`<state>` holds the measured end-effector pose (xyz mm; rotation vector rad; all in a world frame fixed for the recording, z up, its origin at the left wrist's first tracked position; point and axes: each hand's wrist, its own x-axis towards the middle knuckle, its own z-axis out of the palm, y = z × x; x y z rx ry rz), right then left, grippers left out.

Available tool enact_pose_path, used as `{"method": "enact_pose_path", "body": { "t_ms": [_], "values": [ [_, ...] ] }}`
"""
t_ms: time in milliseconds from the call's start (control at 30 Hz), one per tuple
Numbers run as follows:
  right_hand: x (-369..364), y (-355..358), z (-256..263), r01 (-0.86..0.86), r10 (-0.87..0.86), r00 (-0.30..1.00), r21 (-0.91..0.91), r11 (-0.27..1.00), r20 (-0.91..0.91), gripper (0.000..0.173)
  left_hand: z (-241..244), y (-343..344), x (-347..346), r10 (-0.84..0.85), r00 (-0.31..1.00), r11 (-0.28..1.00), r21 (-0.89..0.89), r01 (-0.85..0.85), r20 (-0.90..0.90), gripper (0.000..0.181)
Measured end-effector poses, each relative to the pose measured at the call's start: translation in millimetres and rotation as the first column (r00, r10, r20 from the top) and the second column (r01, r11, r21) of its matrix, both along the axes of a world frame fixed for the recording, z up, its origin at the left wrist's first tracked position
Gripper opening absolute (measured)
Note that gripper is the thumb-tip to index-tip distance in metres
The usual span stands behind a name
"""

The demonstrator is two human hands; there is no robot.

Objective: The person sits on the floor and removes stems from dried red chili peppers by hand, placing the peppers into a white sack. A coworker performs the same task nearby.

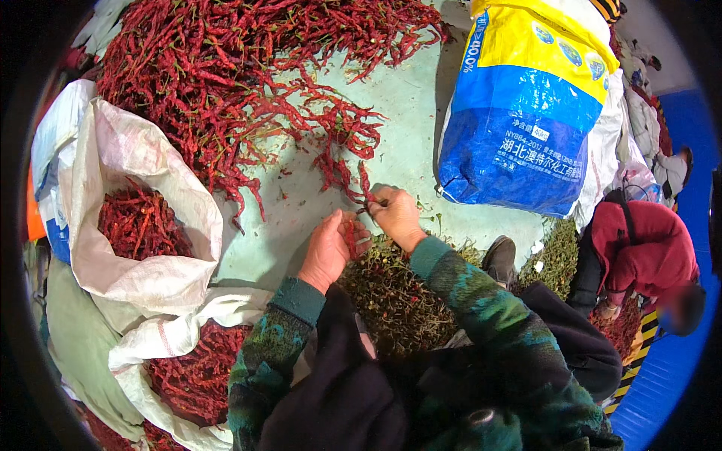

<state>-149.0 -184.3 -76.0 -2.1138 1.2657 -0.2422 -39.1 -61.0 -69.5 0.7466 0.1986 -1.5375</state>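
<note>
My left hand [333,248] is palm up, its fingers curled around a dried red chili pepper [351,239]. My right hand [396,214] pinches the end of another red chili [364,179] between thumb and fingers, just right of the left fingertips. A thin trail of chilies [338,129] runs from the hands back to a large heap of dried red chilies [186,73] with green stems. Beneath both hands lies a pile of brownish-green chili stems [400,304], with a few red bits in it.
Open white woven sacks [152,287] of red chilies stand at the left, one [132,344] nearer my body. A full blue and yellow woven sack [519,113] stands at the upper right. A person in a red top [648,242] bends over more chilies at the right.
</note>
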Motion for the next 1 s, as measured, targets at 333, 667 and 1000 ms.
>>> {"method": "enact_pose_path", "body": {
  "t_ms": [333, 667, 1000],
  "values": [
    [-41.3, 25.6, 47.6, -0.263, 0.218, 0.954, 0.228, 0.938, 0.206, 0.02, 3.2, -13.5, -19.5, -0.114, 0.95, 0.989, 0.121, 0.082, 0.291, 0.015],
    [-57.8, 18.6, 55.8, -0.153, -0.077, 0.954, 0.692, 0.705, 0.289, 0.007, 5.5, -13.5, -22.7, -0.135, 0.951, 0.99, 0.066, 0.121, 0.279, 0.011],
    [-59.3, 39.0, 36.1, -0.214, 0.199, 0.976, 0.238, 0.947, 0.088, 0.008, 11.2, 2.5, -37.0, -0.174, 0.464, 0.983, 0.125, 0.136, 0.868, 0.01]
  ]
}}
